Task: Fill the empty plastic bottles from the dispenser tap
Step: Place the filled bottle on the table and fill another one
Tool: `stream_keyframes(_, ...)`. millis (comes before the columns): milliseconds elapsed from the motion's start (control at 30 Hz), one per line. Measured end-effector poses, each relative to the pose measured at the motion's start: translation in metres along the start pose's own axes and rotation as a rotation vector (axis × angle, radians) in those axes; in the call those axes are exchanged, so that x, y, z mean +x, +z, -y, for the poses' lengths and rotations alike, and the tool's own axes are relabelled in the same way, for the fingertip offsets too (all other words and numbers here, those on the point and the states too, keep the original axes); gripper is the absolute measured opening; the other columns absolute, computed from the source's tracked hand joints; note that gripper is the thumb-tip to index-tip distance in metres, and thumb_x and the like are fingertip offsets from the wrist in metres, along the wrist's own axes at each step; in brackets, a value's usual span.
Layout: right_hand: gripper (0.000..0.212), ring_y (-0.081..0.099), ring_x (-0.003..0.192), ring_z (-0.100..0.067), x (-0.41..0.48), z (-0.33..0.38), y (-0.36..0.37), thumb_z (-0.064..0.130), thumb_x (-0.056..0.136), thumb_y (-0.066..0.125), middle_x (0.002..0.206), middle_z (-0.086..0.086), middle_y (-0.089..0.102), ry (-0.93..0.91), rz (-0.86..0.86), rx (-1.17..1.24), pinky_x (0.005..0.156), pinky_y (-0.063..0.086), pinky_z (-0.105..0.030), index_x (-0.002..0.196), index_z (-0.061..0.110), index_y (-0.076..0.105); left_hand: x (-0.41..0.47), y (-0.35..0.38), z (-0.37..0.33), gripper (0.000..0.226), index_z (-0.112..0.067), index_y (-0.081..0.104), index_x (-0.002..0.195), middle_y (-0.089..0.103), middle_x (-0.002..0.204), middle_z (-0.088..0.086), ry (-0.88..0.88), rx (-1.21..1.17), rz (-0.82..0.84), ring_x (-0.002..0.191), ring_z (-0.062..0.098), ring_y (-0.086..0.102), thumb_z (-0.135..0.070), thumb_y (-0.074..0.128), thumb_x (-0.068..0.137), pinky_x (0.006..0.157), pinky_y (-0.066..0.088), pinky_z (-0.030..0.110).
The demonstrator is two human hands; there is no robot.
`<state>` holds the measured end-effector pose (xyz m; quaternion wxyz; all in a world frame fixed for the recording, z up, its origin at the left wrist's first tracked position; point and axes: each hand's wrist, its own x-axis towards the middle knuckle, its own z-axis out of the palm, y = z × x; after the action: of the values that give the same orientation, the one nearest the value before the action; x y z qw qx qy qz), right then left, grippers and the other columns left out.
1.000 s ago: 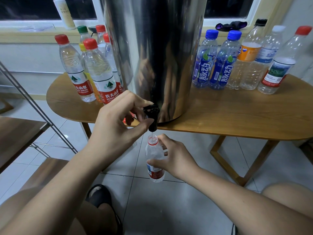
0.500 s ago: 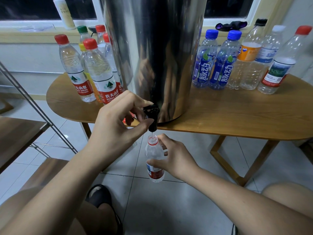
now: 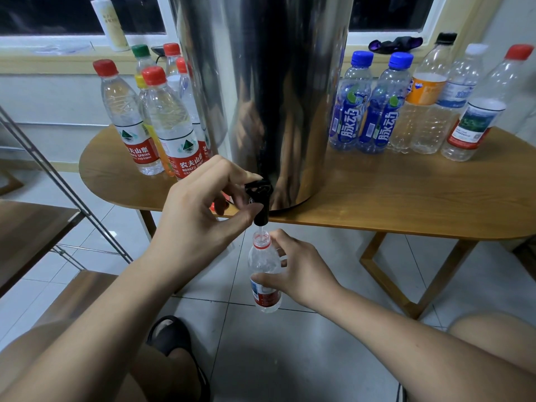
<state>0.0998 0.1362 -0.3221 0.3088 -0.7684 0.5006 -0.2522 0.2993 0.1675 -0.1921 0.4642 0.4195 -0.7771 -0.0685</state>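
Observation:
A tall steel dispenser [image 3: 269, 91] stands on the wooden table [image 3: 406, 198], its black tap [image 3: 259, 198] jutting over the front edge. My left hand [image 3: 200, 216] pinches the tap lever between thumb and fingers. Below the spout my right hand [image 3: 298, 271] grips an uncapped clear bottle [image 3: 264, 262] with a red label, its mouth right under the tap. A thin stream of water runs into it.
Red-capped bottles [image 3: 171, 126] cluster left of the dispenser. Blue-capped bottles [image 3: 351, 105] and several other clear bottles [image 3: 475, 111] stand to its right. A metal-framed wooden shelf [image 3: 34, 227] is at the left. My knees and a black sandal [image 3: 174, 338] are over the tiled floor.

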Motion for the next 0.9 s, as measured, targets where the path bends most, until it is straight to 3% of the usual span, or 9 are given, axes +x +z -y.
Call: stream_keyframes(900, 0.066, 0.067, 0.110, -0.009, -0.0010, -0.0018, 0.0021, 0.057, 0.079, 0.089, 0.131, 0.016, 0.070, -0.005, -0.005, 0.016, 0.095, 0.061, -0.039, 0.130, 0.042, 0.050, 0.0000, 0.0003, 0.0008, 0.041, -0.029, 0.061, 0.107, 0.063, 0.088, -0.003, 0.001, -0.007, -0.002, 0.079, 0.016, 0.065, -0.005, 0.088, 0.088, 0.066, 0.050, 0.028)
